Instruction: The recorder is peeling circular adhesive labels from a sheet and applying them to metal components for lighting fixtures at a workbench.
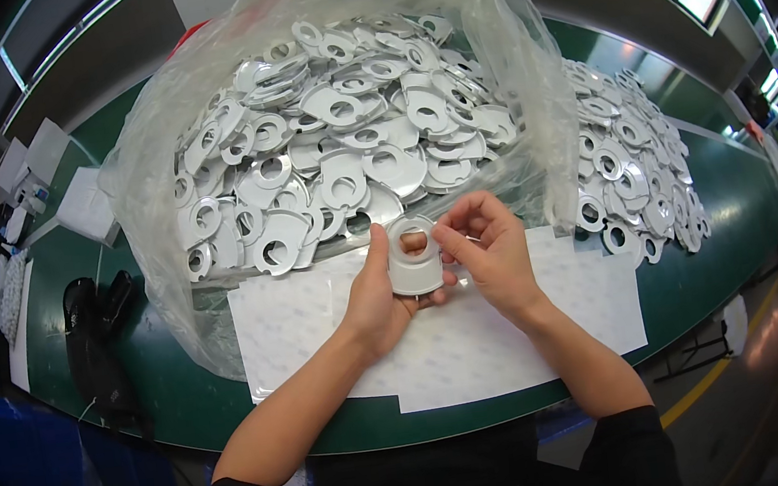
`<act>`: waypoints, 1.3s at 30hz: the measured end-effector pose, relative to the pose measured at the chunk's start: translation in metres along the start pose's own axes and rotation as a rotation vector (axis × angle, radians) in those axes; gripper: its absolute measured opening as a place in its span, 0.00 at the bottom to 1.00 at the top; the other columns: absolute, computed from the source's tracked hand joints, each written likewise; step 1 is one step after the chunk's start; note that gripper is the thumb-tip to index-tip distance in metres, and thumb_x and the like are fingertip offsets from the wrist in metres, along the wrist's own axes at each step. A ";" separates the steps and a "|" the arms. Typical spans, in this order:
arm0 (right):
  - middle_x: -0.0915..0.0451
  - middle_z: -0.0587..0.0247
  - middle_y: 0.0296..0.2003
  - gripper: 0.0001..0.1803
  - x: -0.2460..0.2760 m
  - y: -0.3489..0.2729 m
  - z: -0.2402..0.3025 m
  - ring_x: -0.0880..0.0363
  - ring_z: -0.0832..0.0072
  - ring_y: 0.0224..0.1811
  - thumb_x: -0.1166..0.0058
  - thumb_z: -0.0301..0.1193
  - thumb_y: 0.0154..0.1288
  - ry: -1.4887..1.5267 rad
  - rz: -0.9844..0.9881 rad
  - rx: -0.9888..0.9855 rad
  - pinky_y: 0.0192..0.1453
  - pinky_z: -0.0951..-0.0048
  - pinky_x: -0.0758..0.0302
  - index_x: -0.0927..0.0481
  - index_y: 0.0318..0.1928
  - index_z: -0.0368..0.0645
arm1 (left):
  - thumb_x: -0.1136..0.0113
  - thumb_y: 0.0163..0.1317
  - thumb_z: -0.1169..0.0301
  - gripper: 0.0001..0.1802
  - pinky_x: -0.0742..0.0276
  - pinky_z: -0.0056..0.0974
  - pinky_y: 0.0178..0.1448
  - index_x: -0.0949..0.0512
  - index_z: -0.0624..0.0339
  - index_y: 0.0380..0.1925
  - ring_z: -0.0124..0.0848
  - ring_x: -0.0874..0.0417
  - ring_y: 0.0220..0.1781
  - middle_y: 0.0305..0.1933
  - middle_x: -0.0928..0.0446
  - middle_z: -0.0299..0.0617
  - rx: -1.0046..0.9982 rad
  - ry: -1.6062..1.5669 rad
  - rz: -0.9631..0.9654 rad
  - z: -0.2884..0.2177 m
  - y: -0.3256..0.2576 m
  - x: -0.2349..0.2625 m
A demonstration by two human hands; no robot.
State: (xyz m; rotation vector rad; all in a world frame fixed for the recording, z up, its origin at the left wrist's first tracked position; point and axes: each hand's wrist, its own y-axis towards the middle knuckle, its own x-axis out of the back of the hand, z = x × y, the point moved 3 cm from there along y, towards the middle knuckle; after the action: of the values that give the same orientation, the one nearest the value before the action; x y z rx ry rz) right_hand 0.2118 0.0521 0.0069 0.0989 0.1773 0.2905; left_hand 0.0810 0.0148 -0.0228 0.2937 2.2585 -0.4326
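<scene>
A white plate-like part [416, 279] with a large round hole stands upright in front of me, over white paper sheets [481, 358]. My left hand [378, 295] is closed around its left side and lower edge, thumb along the side. At its upper right edge, the thumb and bent fingers of my right hand [492, 250] pinch close together. Whether they grip the rim or some small thing there, I cannot make out. Just beyond my hands, a heap of similar white parts [342, 179] fills a clear plastic bag [147, 210].
To the right of the bag lies another pile of white holed parts [637, 164] on the green table [703, 272]. A black object [96, 347], perhaps a glove, rests at the left. White boxes [86, 207] stand behind it. The table's front edge curves near my body.
</scene>
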 end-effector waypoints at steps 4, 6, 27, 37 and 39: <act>0.25 0.63 0.32 0.10 -0.002 -0.001 0.001 0.28 0.85 0.26 0.44 0.23 0.60 0.013 0.015 -0.001 0.25 0.85 0.28 0.31 0.39 0.37 | 0.79 0.68 0.42 0.35 0.27 0.35 0.37 0.31 0.59 0.49 0.35 0.22 0.39 0.43 0.26 0.46 0.001 0.002 -0.006 0.000 0.001 0.001; 0.25 0.63 0.32 0.10 -0.003 0.000 0.000 0.28 0.85 0.25 0.44 0.23 0.60 0.007 0.011 0.005 0.23 0.85 0.29 0.31 0.39 0.37 | 0.79 0.69 0.42 0.35 0.26 0.35 0.37 0.31 0.60 0.49 0.35 0.22 0.39 0.43 0.26 0.46 -0.001 0.000 0.004 0.000 0.001 0.001; 0.23 0.60 0.31 0.08 -0.003 -0.001 0.001 0.29 0.85 0.19 0.46 0.23 0.61 -0.040 0.024 0.005 0.21 0.85 0.31 0.31 0.38 0.36 | 0.79 0.69 0.42 0.35 0.27 0.35 0.36 0.31 0.60 0.46 0.34 0.22 0.38 0.41 0.26 0.45 0.005 -0.008 0.015 -0.001 0.001 0.000; 0.24 0.61 0.30 0.08 -0.004 -0.003 0.002 0.29 0.85 0.19 0.46 0.23 0.61 -0.063 0.019 0.033 0.20 0.85 0.31 0.31 0.37 0.35 | 0.80 0.68 0.42 0.35 0.27 0.35 0.35 0.31 0.59 0.46 0.33 0.22 0.37 0.41 0.26 0.44 0.017 -0.006 0.005 -0.001 0.000 0.000; 0.24 0.61 0.30 0.08 -0.004 -0.003 0.003 0.29 0.85 0.18 0.46 0.23 0.61 -0.067 0.013 0.039 0.20 0.85 0.31 0.31 0.37 0.36 | 0.80 0.68 0.42 0.35 0.27 0.34 0.35 0.31 0.59 0.46 0.33 0.22 0.37 0.41 0.26 0.44 0.018 -0.002 0.008 -0.001 0.001 -0.001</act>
State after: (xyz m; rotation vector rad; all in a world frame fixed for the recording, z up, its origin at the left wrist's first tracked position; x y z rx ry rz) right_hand 0.2095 0.0478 0.0097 0.1482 0.1159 0.2961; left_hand 0.0809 0.0157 -0.0216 0.3111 2.2516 -0.4494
